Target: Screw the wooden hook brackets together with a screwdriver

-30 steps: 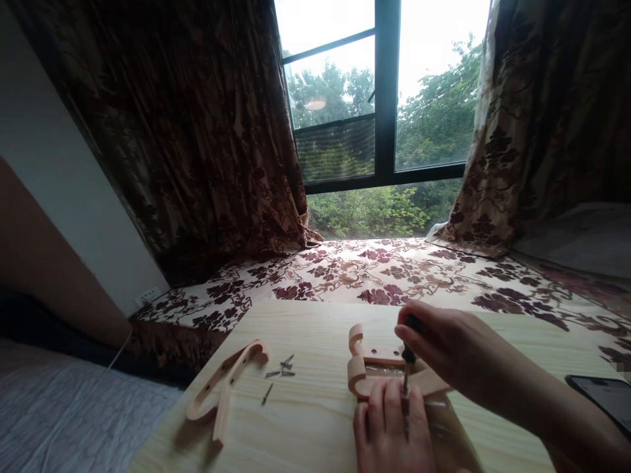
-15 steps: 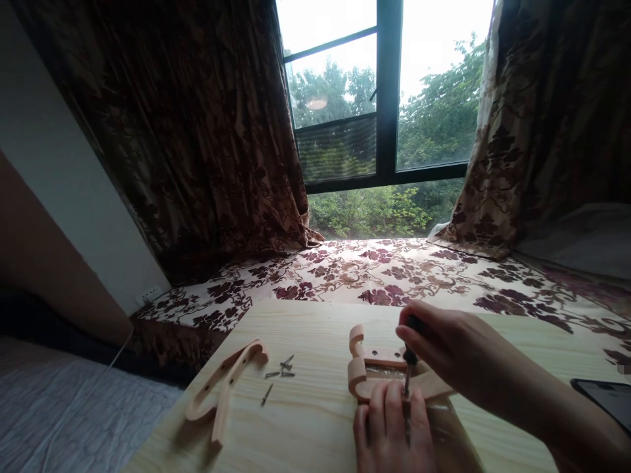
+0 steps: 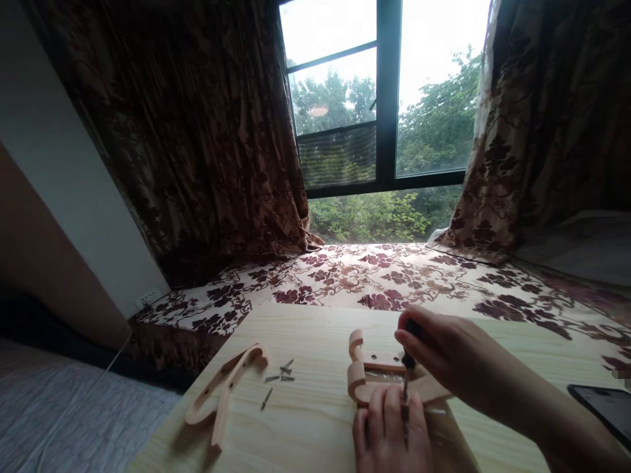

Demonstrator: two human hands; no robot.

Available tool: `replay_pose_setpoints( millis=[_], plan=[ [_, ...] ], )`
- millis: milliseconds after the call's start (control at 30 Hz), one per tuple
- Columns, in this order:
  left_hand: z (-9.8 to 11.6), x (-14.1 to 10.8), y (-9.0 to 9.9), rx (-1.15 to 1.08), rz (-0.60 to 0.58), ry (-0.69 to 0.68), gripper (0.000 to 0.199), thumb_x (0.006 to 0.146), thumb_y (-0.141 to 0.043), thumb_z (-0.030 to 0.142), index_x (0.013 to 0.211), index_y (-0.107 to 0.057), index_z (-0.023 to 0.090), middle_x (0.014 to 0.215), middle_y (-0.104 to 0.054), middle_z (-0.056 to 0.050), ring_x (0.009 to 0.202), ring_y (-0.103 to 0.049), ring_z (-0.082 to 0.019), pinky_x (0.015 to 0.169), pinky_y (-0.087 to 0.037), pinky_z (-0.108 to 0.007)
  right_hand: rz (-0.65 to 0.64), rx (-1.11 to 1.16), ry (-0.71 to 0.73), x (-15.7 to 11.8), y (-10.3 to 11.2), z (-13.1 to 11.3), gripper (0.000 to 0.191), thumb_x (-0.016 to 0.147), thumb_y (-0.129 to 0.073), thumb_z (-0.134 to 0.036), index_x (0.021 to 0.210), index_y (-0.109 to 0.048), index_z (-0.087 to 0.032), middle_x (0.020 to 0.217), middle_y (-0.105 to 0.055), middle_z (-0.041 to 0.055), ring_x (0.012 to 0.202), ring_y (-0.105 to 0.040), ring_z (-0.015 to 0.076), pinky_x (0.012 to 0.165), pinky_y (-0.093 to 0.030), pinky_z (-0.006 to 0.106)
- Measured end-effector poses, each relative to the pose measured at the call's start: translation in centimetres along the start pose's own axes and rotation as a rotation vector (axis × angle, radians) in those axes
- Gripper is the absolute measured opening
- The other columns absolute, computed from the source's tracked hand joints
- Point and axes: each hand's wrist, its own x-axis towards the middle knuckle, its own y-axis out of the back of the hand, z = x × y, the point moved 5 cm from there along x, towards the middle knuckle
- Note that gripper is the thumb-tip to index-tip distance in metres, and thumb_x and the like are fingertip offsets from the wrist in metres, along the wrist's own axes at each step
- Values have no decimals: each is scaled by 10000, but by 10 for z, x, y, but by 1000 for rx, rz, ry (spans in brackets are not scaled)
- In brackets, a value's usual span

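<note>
My right hand is wrapped round the black handle of a screwdriver, which stands nearly upright. Its shaft runs down between the fingers of my left hand; the tip is hidden there. Those left fingers hold down a curved wooden piece with a hooked end. Just behind it lies a similar curved wooden piece with dark screw heads or holes in its bar. Under my left hand and the pieces is something brown and glossy, perhaps plastic wrapping.
On the left of the pale wooden board lie two more curved wooden pieces. Several loose screws rest beside them. A dark-screened device lies at the right edge. Beyond is a flowered cloth below a window.
The view has tipped up slightly, so everything sits a little lower. Both hands keep their holds, and the screwdriver stays in nearly the same place.
</note>
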Motion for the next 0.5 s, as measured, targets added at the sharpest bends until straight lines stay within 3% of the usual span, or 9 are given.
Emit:
replay_pose_setpoints(
  millis=[133,400,500],
  plan=[
    [-2,1,1,-66,-43,6,442,774,-531,543,1128,-619,293,1088,-709,1,985,-643,-222,815,-415,-386,0,-2,-7,0,4,-3,191,914,-404,-324,746,-435,-240,629,-566,-5,551,-498,162,542,-339,272],
    [2,4,2,-91,12,52,579,728,-457,690,1083,-635,268,1035,-720,-36,953,-632,-260,805,-377,-433,-7,-35,-41,2,3,1,189,908,-382,-343,745,-395,-248,627,-555,1,544,-496,174,542,-328,285],
    [2,4,3,-74,-23,27,569,743,-460,679,1116,-621,281,1063,-712,-16,973,-629,-242,818,-380,-417,-13,-32,-35,1,4,0,186,911,-379,-353,762,-417,-248,642,-566,0,554,-505,176,553,-336,287]
  ],
)
